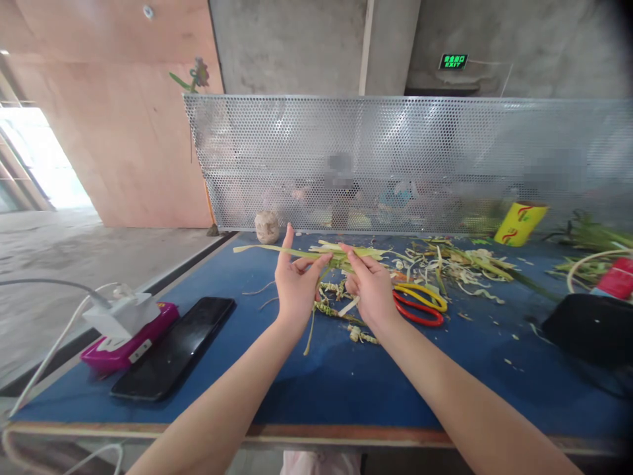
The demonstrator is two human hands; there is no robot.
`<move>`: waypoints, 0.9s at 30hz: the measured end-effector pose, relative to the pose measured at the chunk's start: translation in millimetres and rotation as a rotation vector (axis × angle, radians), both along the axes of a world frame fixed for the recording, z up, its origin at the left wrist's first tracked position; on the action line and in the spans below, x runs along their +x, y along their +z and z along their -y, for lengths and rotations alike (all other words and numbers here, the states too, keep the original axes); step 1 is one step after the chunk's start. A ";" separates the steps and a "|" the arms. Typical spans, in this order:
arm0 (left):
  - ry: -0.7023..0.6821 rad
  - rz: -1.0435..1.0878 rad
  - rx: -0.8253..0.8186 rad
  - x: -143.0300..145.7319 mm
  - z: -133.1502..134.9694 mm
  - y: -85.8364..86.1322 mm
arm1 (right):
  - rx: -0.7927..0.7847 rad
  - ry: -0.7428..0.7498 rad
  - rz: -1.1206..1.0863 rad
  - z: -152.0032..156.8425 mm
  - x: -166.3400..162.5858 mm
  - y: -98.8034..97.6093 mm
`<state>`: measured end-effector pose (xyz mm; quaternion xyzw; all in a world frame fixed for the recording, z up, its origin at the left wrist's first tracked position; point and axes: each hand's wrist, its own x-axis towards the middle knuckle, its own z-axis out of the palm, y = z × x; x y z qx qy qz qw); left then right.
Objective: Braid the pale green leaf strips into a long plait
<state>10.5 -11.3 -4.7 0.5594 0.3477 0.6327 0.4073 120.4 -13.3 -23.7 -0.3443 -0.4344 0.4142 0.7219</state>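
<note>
Above the middle of the blue table, my left hand (301,282) pinches pale green leaf strips (270,249) between thumb and fingers, its index finger pointing up. One strip sticks out to the left past that hand, and another hangs down below it. My right hand (370,282) is closed on the same strips from the other side, thumb and index finger together. Under the hands lie braided plant pieces (329,310) and a short knotted piece (361,335). Scissors with red and yellow handles (420,305) rest just right of my right hand; their blades are hidden.
A black phone (173,349) and a purple power strip (129,340) with a white charger lie left. Loose plant scraps (459,264), a yellow tube (520,224) and a black object (586,330) are on the right. A perforated metal screen (316,132) stands behind, near a wrapped roll (267,227).
</note>
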 end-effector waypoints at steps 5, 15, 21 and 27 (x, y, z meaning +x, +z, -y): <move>-0.028 -0.058 0.048 0.1 1.0 -5.2 | -0.019 0.303 0.175 0.9 8.4 5.1; 0.003 -0.052 0.044 0.7 -4.5 -11.3 | -0.032 0.274 0.294 0.1 17.1 7.3; -0.065 -0.078 0.050 2.5 -3.2 -9.9 | 0.012 0.260 0.381 -2.8 16.5 3.9; 0.030 -0.061 0.033 5.5 -4.6 -10.7 | 0.014 0.198 0.432 0.0 9.3 2.0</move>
